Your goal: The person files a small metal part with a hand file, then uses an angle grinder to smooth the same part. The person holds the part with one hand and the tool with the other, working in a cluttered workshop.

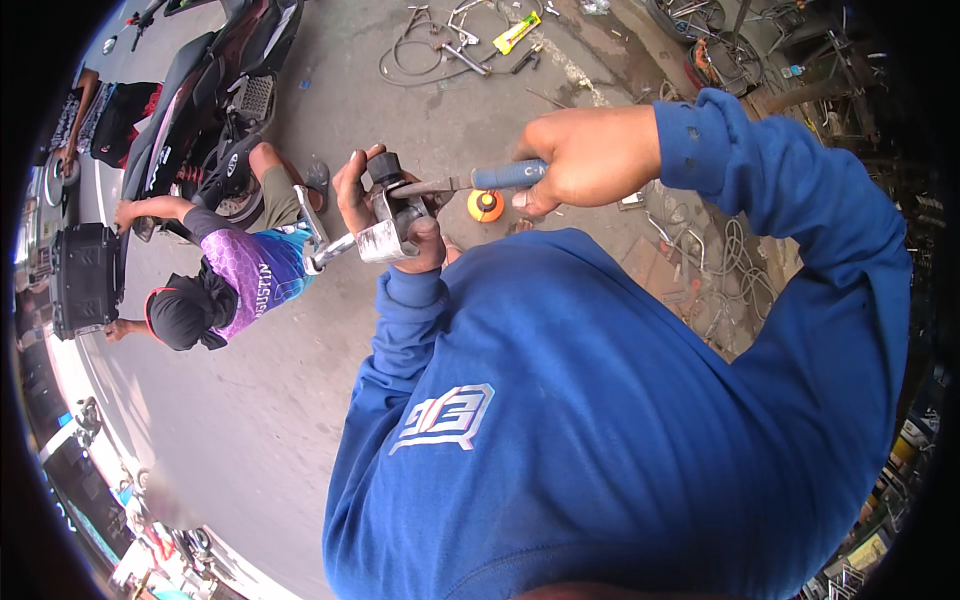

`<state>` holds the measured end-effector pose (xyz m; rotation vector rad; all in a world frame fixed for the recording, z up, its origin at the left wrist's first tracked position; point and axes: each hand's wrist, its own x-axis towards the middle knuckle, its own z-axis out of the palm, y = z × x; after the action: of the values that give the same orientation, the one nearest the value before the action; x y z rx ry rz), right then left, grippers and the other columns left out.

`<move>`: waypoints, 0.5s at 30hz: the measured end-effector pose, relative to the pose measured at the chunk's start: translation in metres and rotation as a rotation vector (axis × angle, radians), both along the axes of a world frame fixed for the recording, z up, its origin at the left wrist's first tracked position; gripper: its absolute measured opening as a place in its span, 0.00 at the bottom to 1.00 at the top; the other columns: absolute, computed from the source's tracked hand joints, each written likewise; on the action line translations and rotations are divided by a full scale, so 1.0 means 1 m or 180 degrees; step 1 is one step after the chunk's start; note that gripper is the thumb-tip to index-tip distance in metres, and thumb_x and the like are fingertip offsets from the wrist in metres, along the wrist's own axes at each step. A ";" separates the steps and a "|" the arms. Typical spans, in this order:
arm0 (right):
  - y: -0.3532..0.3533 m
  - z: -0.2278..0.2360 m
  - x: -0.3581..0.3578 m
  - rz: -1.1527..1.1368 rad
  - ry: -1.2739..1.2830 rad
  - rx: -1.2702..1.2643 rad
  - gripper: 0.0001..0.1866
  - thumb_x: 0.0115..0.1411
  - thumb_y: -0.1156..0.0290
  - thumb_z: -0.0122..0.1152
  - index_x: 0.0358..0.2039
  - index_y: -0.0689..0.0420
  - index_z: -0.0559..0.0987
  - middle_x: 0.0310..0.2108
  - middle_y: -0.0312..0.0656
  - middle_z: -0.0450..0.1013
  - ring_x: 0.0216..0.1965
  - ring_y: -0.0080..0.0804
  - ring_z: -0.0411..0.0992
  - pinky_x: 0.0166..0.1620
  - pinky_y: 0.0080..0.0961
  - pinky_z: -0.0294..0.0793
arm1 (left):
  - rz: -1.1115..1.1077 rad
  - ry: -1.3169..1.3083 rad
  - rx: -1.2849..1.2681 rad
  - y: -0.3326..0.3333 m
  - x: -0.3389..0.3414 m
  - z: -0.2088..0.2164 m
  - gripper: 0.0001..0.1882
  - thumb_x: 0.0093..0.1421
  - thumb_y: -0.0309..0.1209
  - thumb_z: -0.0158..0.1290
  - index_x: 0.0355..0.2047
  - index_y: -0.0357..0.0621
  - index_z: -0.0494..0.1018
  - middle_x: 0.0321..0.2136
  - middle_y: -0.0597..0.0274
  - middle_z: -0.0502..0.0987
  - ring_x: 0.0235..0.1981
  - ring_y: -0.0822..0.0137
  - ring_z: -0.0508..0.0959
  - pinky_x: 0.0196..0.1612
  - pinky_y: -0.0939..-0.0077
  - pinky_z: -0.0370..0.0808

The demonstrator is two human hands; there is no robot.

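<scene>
Here, two bare hands are shown, held apart, with one tool bridged between them. At 10 o'clock from the centre, one silver metal part is clasped by the left hand, its fingers wrapped behind and its thumb laid on the near side. One black knob is seen at the part's top, and one silver rod is pointed from it toward 9 o'clock. At 1 o'clock, one blue-handled tool is gripped by the right hand; its flat metal blade is laid against the part, though exact contact at the tip cannot be told. Toward 12 o'clock, one orange round container is set on the ground, and farther out one yellow packet is seen. At 9 o'clock, one person in a purple-and-blue shirt is seen beside one motorcycle.
</scene>
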<state>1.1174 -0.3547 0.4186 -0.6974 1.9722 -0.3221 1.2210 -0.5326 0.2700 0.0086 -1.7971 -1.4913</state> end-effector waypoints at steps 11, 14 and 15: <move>0.022 -0.063 0.004 0.0350 -0.0369 -0.0539 0.22 0.56 0.58 0.62 0.41 0.65 0.74 0.29 0.51 0.75 0.35 0.46 0.75 0.40 0.40 0.71 | -0.0343 -0.0174 0.0239 0.012 0.034 -0.019 0.51 0.48 0.58 0.65 0.61 0.42 0.52 0.52 0.48 0.62 0.31 0.67 0.75 0.30 0.76 0.75; 0.027 -0.069 0.008 0.0631 0.0420 -0.0754 0.20 0.56 0.57 0.62 0.35 0.64 0.73 0.27 0.54 0.75 0.33 0.50 0.74 0.37 0.44 0.70 | -0.0413 -0.0107 -0.0144 0.015 0.041 -0.021 0.54 0.49 0.48 0.67 0.64 0.46 0.44 0.56 0.45 0.57 0.34 0.64 0.76 0.31 0.75 0.76; 0.029 -0.068 0.007 0.0672 0.0507 -0.0813 0.19 0.55 0.59 0.63 0.36 0.64 0.72 0.28 0.54 0.74 0.33 0.53 0.73 0.37 0.45 0.69 | -0.0382 -0.0035 -0.0157 0.021 0.042 -0.021 0.54 0.49 0.46 0.68 0.65 0.47 0.42 0.57 0.44 0.57 0.34 0.64 0.77 0.32 0.75 0.76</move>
<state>1.1246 -0.3256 0.3509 -1.1164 2.0035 -0.4039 1.2627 -0.5119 0.2487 -0.1176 -1.8710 -1.5324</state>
